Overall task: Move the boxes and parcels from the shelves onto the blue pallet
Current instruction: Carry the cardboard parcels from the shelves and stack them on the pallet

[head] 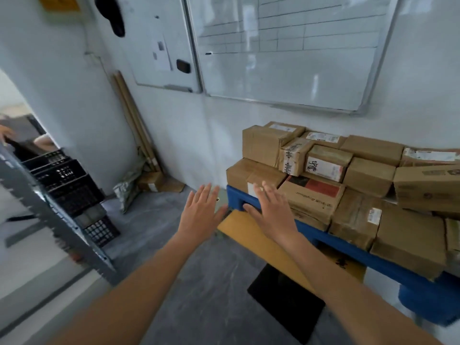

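A blue pallet (pixel 353 247) stands against the white wall at the right, stacked with several brown cardboard boxes (pixel 368 170). Both my arms reach forward with empty hands. My left hand (pixel 199 210) is spread flat in the air, just left of the pallet's corner. My right hand (pixel 271 212) has straight fingers over the pallet's near left corner, in front of a low box with a white label (pixel 251 178). I cannot tell whether it touches the box. A grey metal shelf upright (pixel 49 210) runs slantwise at the left.
A yellow flat parcel or board (pixel 251 235) and a black flat object (pixel 286 302) lie on the grey floor beside the pallet. Black plastic crates (pixel 72 185) are stacked at the left. A small box (pixel 151 181) and leaning tubes sit in the corner. Whiteboards hang above.
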